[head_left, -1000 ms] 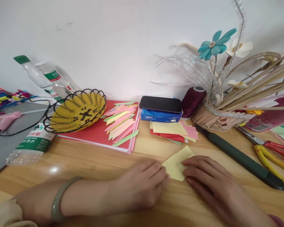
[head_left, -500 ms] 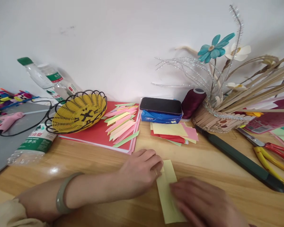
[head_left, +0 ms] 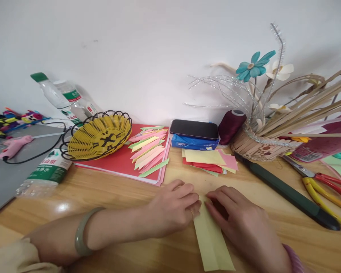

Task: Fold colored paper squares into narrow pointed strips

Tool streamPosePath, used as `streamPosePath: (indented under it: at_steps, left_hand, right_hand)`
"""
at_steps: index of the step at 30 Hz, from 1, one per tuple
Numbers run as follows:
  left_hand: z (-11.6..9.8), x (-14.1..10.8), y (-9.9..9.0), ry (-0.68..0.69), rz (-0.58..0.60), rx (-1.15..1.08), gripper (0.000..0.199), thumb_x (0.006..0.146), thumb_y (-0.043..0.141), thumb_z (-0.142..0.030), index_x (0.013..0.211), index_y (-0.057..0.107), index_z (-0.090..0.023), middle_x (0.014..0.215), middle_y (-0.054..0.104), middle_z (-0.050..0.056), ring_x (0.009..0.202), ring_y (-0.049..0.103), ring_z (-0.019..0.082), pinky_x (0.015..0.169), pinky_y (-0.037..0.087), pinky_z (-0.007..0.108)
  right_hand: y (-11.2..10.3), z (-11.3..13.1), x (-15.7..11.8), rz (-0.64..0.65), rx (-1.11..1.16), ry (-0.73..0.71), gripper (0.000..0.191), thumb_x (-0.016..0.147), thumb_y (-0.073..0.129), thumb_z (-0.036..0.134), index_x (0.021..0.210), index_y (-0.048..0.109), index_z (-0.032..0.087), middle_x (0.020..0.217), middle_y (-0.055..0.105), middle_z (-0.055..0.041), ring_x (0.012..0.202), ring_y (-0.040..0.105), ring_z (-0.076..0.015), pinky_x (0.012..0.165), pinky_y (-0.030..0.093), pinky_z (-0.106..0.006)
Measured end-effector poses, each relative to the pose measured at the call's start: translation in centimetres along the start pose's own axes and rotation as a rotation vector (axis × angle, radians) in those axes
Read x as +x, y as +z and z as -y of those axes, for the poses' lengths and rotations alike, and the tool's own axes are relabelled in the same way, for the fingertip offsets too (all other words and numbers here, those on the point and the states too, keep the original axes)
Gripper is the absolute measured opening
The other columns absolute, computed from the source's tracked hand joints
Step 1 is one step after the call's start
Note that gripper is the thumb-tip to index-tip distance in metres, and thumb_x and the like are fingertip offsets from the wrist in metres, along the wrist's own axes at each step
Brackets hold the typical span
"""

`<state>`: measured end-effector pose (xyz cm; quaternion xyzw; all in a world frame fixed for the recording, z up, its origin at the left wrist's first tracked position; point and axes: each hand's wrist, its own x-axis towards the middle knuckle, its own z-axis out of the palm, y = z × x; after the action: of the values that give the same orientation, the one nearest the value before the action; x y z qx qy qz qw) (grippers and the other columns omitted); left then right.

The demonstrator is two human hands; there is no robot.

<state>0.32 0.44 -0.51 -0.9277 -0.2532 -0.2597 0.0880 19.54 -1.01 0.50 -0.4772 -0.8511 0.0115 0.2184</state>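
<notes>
A pale yellow paper strip with a lengthwise crease lies on the wooden table, its far end between my hands. My left hand, with a ring and a bangle on the wrist, has its curled fingers on the strip's upper left edge. From the right, my right hand pinches the upper right edge between thumb and fingers. Beyond them is a small pile of yellow, pink and red paper pieces. Many folded coloured strips rest on red sheets.
A yellow woven basket, plastic bottle and pink glue gun are at the left. Behind stand a phone on a blue packet and maroon thread. A dark green-handled tool and scissors lie right.
My right hand has moved up from the middle of the strip to its far end, with its fingers drawn together. My left hand stays near the upper left edge. The view has shifted slightly.
</notes>
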Motion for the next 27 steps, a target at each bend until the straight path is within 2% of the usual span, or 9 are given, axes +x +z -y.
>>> streamPosePath:
  at_steps: [3, 6, 10, 14, 17, 21, 27]
  left_hand:
    - [0.1, -0.1, -0.2, -0.003, 0.056, -0.054, 0.016, 0.091, 0.047, -0.019, 0.087, 0.061, -0.012, 0.084, 0.064, 0.002, 0.084, 0.053, 0.014, 0.074, 0.042, 0.029]
    - [0.3, -0.1, -0.3, -0.012, 0.087, -0.1, 0.017, 0.091, 0.046, -0.018, 0.085, 0.061, -0.013, 0.084, 0.065, 0.0, 0.086, 0.054, 0.014, 0.083, 0.042, 0.031]
    - [0.7, -0.3, -0.2, -0.006, 0.064, -0.108, 0.016, 0.092, 0.047, -0.015, 0.084, 0.061, -0.015, 0.088, 0.066, -0.002, 0.098, 0.053, 0.015, 0.097, 0.036, 0.035]
    - [0.7, -0.6, -0.2, 0.046, 0.06, -0.075, 0.016, 0.091, 0.047, -0.013, 0.084, 0.062, -0.014, 0.09, 0.066, -0.002, 0.105, 0.051, 0.015, 0.102, 0.033, 0.036]
    - [0.5, -0.4, -0.2, 0.076, 0.041, -0.05, 0.021, 0.091, 0.048, -0.014, 0.075, 0.062, -0.014, 0.087, 0.066, -0.001, 0.104, 0.052, 0.016, 0.102, 0.034, 0.037]
    - [0.2, 0.0, -0.1, 0.053, -0.004, -0.038, 0.026, 0.089, 0.05, -0.016, 0.066, 0.061, -0.015, 0.08, 0.065, -0.001, 0.096, 0.056, 0.017, 0.094, 0.041, 0.037]
    - [-0.2, -0.2, 0.7, 0.001, -0.043, -0.078, 0.018, 0.087, 0.051, -0.011, 0.073, 0.063, -0.013, 0.079, 0.065, 0.0, 0.094, 0.055, 0.016, 0.094, 0.041, 0.035]
  right_hand:
    - [0.2, -0.1, -0.4, -0.012, -0.015, -0.072, 0.021, 0.09, 0.039, 0.021, 0.084, 0.059, 0.019, 0.078, 0.061, -0.0051, 0.07, 0.059, -0.0177, 0.06, 0.045, -0.03]
    - [0.1, -0.3, -1.0, 0.033, 0.038, -0.119, 0.021, 0.09, 0.038, 0.018, 0.089, 0.059, 0.018, 0.083, 0.061, -0.0061, 0.074, 0.058, -0.0177, 0.064, 0.047, -0.031]
    - [-0.2, -0.4, -1.4, 0.077, 0.095, -0.159, 0.022, 0.09, 0.036, 0.014, 0.095, 0.057, 0.016, 0.085, 0.06, -0.0071, 0.076, 0.058, -0.0175, 0.065, 0.049, -0.031]
    - [-0.6, -0.5, -1.4, 0.106, 0.119, -0.172, 0.022, 0.091, 0.036, 0.016, 0.096, 0.057, 0.017, 0.088, 0.06, -0.0071, 0.077, 0.058, -0.0174, 0.065, 0.049, -0.03]
    - [-1.0, -0.4, -1.3, 0.116, 0.127, -0.171, 0.024, 0.091, 0.035, 0.017, 0.096, 0.058, 0.018, 0.088, 0.061, -0.0069, 0.078, 0.059, -0.0171, 0.065, 0.05, -0.029]
    - [-1.3, -0.4, -1.2, 0.096, 0.154, -0.187, 0.027, 0.092, 0.033, 0.018, 0.097, 0.06, 0.019, 0.087, 0.062, -0.0064, 0.078, 0.059, -0.0163, 0.065, 0.051, -0.028]
    - [-0.7, -0.7, -1.8, 0.045, 0.16, -0.276, 0.032, 0.093, 0.028, 0.016, 0.108, 0.057, 0.016, 0.09, 0.061, -0.0088, 0.082, 0.058, -0.0167, 0.069, 0.051, -0.029]
